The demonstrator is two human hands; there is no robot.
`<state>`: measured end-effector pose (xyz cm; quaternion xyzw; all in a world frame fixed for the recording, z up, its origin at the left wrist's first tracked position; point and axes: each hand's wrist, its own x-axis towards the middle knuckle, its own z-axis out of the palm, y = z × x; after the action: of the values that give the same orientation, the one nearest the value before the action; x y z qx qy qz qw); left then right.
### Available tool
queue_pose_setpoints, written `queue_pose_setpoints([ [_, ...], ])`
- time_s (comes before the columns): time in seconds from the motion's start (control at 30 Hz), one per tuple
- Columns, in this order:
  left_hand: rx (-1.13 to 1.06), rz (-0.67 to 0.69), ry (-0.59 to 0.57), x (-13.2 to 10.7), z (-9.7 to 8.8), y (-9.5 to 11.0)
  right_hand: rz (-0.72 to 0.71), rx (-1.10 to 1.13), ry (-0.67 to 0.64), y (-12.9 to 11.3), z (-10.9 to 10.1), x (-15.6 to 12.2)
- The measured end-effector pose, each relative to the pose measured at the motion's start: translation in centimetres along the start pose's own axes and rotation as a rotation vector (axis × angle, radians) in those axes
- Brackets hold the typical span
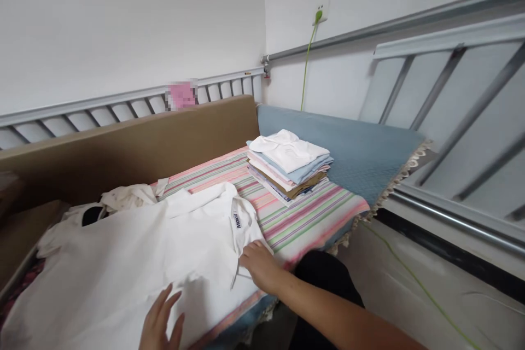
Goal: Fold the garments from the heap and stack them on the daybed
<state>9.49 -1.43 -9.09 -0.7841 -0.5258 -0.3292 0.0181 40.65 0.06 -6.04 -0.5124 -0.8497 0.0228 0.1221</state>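
A white shirt (pixel 135 251) lies spread across the bed, its collar toward the right with a dark-lettered label (pixel 237 217) inside. My right hand (pixel 260 267) is at the near side of the collar, its fingers curled down onto the fabric and partly hidden from view. Over the lower part of the shirt hovers my left hand (pixel 162 320), fingers apart and holding nothing; its shadow falls on the cloth. Beyond the shirt stands a stack of folded clothes (pixel 289 167) with a white collared one on top.
A striped sheet (pixel 303 219) covers the bed, bordered by a brown padded back (pixel 135 145) and a blue quilted cover (pixel 344 147). Crumpled white clothes (pixel 131 197) lie at the left. Radiators (pixel 447 109) line the walls. A green cord (pixel 305 71) hangs from a socket. My dark-clad knee (pixel 328 279) touches the bed's near edge.
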Motion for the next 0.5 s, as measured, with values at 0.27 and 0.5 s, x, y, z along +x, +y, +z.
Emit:
queue_pose_setpoints([
  [0.27, -0.167, -0.243, -0.294, 14.6, 3.0, 9.8, 0.066, 0.237, 0.095, 1.4, 2.0, -0.3],
  [0.5, 0.129, -0.295, -0.551, 30.2, 12.5, 13.0, 0.184, 0.448, 0.06, 2.1, 0.9, -0.5],
])
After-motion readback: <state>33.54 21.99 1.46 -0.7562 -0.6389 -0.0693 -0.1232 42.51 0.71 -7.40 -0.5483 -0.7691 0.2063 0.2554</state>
